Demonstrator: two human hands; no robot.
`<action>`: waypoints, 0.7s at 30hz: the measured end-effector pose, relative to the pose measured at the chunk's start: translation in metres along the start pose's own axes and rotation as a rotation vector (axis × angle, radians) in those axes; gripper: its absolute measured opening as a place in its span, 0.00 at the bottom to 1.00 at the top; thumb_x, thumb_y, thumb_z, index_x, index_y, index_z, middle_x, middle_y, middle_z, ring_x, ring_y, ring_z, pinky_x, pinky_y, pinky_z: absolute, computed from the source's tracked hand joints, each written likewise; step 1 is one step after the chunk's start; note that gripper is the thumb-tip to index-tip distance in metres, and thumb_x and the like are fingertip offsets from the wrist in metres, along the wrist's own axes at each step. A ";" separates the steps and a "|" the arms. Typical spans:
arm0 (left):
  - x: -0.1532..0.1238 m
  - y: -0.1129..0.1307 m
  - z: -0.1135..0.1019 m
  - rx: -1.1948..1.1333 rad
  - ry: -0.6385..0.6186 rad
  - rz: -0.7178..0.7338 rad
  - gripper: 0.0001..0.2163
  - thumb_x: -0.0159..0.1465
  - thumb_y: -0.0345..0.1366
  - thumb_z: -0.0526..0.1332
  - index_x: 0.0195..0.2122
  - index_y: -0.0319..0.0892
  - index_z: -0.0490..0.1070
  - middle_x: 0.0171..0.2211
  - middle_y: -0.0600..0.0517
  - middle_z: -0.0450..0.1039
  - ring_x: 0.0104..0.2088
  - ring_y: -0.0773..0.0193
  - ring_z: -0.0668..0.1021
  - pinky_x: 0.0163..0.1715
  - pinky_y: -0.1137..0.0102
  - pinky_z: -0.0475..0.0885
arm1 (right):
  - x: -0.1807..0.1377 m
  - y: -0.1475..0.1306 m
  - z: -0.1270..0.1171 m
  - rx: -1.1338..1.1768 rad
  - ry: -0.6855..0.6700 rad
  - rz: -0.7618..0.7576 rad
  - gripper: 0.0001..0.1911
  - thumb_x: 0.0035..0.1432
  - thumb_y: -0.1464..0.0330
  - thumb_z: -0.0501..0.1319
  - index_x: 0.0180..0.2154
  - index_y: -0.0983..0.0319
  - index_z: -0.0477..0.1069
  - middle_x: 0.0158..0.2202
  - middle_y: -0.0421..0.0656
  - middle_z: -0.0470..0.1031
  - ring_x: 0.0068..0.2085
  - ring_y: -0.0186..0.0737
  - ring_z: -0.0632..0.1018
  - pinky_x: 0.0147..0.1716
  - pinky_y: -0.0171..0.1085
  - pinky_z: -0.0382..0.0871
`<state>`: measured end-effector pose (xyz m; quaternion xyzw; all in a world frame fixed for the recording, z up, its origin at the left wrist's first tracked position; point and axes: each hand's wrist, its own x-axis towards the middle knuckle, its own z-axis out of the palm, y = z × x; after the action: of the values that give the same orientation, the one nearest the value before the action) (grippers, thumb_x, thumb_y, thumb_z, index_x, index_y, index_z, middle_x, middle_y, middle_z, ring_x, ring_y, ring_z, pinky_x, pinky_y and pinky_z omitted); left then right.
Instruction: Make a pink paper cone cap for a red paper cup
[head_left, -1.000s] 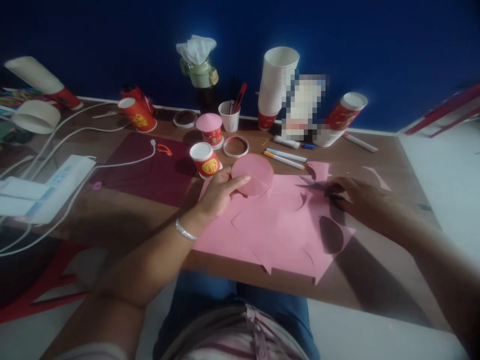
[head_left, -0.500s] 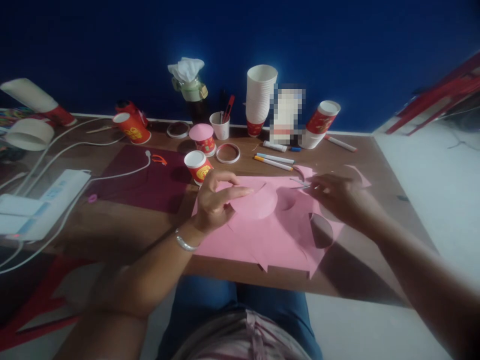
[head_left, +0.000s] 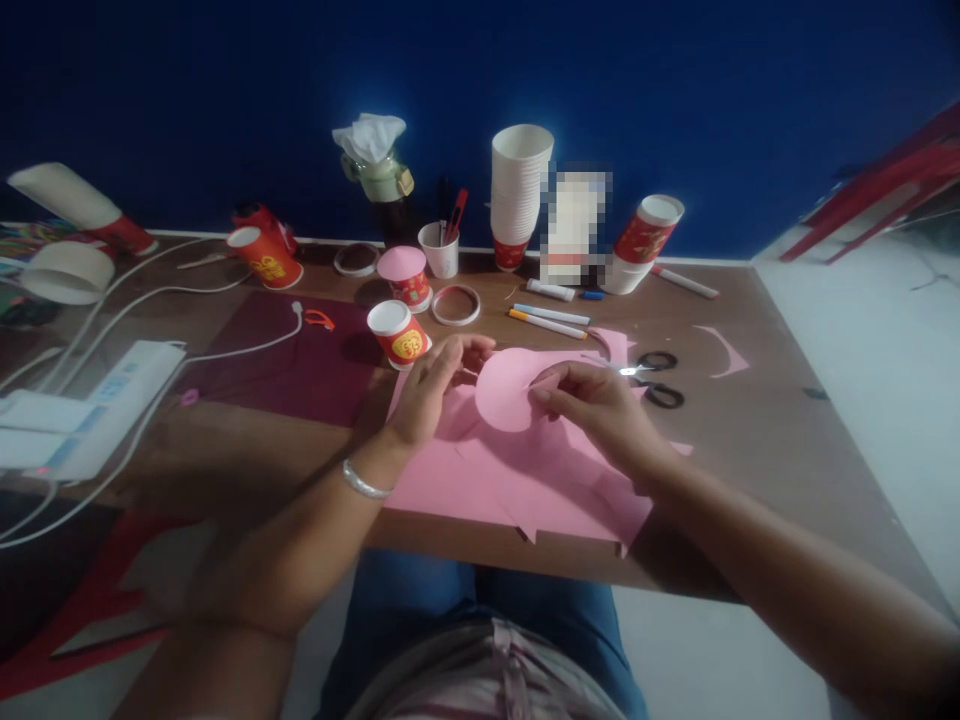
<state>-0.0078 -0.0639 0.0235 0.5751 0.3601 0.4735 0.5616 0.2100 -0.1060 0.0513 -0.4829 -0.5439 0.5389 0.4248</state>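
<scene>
A round pink paper disc (head_left: 506, 392) is raised a little above a larger pink paper sheet (head_left: 465, 485). My right hand (head_left: 600, 405) pinches the disc at its right side between thumb and fingers. Just left of the disc is my left hand (head_left: 431, 395), its fingers apart and slightly curled; no grip on the paper shows. Scissors (head_left: 651, 375) with black handles lie on the table beyond my right hand, their blades pointing left and partly over pink scraps. A red paper cup (head_left: 399, 338) stands beyond my left hand.
At the back are a cup with a pink cone top (head_left: 405, 278), tape rolls (head_left: 456, 306), a pen cup (head_left: 442, 255), a tall cup stack (head_left: 517, 190) and markers (head_left: 551, 320). A white power strip (head_left: 112, 405) with cables occupies the left. A curved pink scrap (head_left: 726, 352) lies right.
My right hand has let go of the scissors, now lying on the table, and moved left to pinch the disc. My left hand has released the disc and opened beside it.
</scene>
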 end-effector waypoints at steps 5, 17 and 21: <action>0.001 0.001 0.003 0.049 -0.094 -0.193 0.15 0.60 0.47 0.72 0.32 0.40 0.73 0.29 0.55 0.70 0.30 0.68 0.70 0.32 0.73 0.67 | -0.002 0.013 0.002 -0.186 -0.005 -0.069 0.12 0.62 0.59 0.68 0.32 0.61 0.78 0.32 0.44 0.82 0.32 0.38 0.79 0.33 0.37 0.72; 0.008 0.000 -0.002 0.004 -0.287 -0.397 0.16 0.55 0.45 0.73 0.27 0.40 0.71 0.26 0.55 0.70 0.27 0.69 0.70 0.28 0.74 0.63 | 0.001 0.026 0.007 -0.176 0.118 -0.176 0.14 0.57 0.54 0.73 0.30 0.57 0.80 0.38 0.43 0.74 0.39 0.39 0.75 0.36 0.38 0.71; 0.009 0.001 -0.002 0.042 -0.359 -0.408 0.17 0.54 0.46 0.74 0.26 0.39 0.72 0.24 0.55 0.68 0.26 0.70 0.68 0.27 0.74 0.62 | 0.004 0.031 0.009 0.071 -0.005 0.036 0.19 0.53 0.51 0.74 0.32 0.59 0.77 0.37 0.42 0.77 0.39 0.40 0.77 0.40 0.38 0.71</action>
<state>-0.0068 -0.0549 0.0260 0.5768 0.3730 0.2336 0.6882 0.2022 -0.1052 0.0198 -0.4760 -0.5168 0.5665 0.4306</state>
